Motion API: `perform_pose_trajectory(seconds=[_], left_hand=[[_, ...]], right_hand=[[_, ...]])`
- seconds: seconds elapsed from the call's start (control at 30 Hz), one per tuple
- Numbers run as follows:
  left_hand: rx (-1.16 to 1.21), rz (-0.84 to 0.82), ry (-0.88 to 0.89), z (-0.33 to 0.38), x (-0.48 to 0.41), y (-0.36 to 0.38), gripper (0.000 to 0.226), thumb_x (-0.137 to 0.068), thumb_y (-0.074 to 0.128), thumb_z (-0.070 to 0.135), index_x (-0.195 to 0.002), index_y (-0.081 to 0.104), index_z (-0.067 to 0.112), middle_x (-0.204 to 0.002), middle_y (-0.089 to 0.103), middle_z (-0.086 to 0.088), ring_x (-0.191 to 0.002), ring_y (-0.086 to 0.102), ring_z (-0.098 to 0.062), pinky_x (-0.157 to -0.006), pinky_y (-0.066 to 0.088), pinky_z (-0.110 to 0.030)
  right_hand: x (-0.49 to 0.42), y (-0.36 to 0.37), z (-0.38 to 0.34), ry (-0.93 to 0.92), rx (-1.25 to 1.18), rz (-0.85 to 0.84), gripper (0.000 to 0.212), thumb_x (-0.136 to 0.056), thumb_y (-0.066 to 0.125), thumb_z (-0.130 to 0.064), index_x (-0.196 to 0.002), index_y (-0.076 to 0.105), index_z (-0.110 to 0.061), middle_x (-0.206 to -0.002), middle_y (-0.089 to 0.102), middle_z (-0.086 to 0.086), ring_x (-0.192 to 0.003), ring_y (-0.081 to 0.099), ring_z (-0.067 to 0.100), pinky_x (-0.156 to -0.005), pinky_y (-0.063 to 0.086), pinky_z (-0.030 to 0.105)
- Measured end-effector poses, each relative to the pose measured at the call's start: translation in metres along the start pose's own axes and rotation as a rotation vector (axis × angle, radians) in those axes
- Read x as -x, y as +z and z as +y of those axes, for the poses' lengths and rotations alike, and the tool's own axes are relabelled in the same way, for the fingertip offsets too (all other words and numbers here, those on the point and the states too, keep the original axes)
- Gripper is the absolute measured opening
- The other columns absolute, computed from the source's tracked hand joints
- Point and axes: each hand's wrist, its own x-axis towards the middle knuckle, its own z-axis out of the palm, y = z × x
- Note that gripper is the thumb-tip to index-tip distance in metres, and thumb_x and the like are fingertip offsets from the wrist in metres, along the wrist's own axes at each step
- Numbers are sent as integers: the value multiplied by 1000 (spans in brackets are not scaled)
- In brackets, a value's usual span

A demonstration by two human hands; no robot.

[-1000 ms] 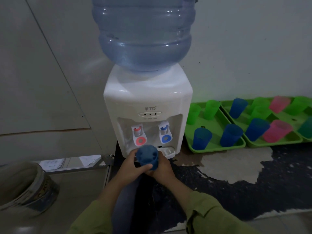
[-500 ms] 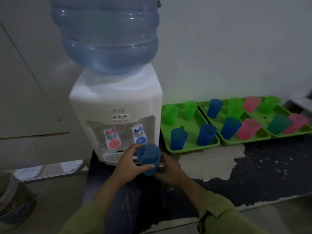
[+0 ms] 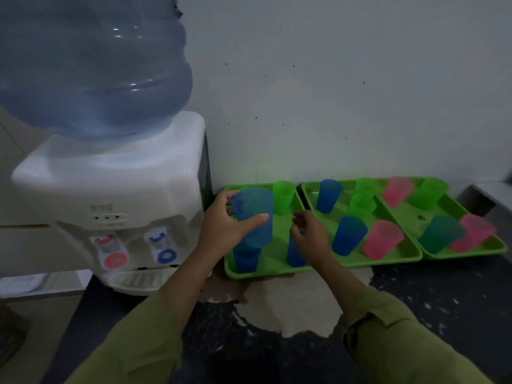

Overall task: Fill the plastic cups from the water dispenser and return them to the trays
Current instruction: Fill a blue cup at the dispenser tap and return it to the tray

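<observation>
Left hand [image 3: 224, 231] grips a blue cup [image 3: 256, 214] over the tray [image 3: 266, 273] — right hand [image 3: 310, 239] loosely curled, empty.

- Dark speckled counter [image 3: 415, 314] fills the lower frame, with a worn pale patch [image 3: 291, 309] at centre.
- White water dispenser [image 3: 110, 195] stands at left.
- Green left tray [image 3: 277, 268], middle tray [image 3: 410, 252] and right tray [image 3: 496, 245] sit side by side, centre to right.

Head-worn camera, looking forward and down.
It sits close over the counter [image 3: 415, 300], water dispenser [image 3: 110, 189] left, trays [image 3: 266, 273] right.
</observation>
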Motion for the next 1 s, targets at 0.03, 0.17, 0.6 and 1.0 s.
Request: perform_pose_trajectory(seconds=[0.03,0.17,0.6,1.0], left_hand=[[6,15,-31,2,-8,10,75,-51,84,52,-113,53,22,-111,59,10,-97,58,-6,-77,51,-24],[-45,58,-123,-2,-38,58,64,-58,87,32,-108,50,18,-104,56,5,-92,57,-11,-71,45,-21],[-354,-17,-395,-65,-89,137,73,-58,86,17,-118,45,6,-116,55,-9,-102,56,-24,-73,40,-23],[-414,-119,-468,-79,-94,135,77,-56,88,21,-117,43,6,-113,55,-9,-95,55,-22,-76,47,-29]], right_hand=[[-11,-7,5,8,8,-8,32,-86,59,-6,-117,56,1,-109,65,17,-101,62,27,-80,44,28],[-53,-24,30,63,90,-123,35,-91,54,-13,-124,51,-1,-119,61,16,-109,58,30,-84,43,31],[-128,-16,99,107,297,-518,37,-96,37,-8,-131,48,-2,-135,51,18,-123,48,32,-97,40,33],[-137,7,104,86,379,-628,42,-94,42,-8,-135,41,1,-135,49,22,-122,47,34,-94,40,32]])
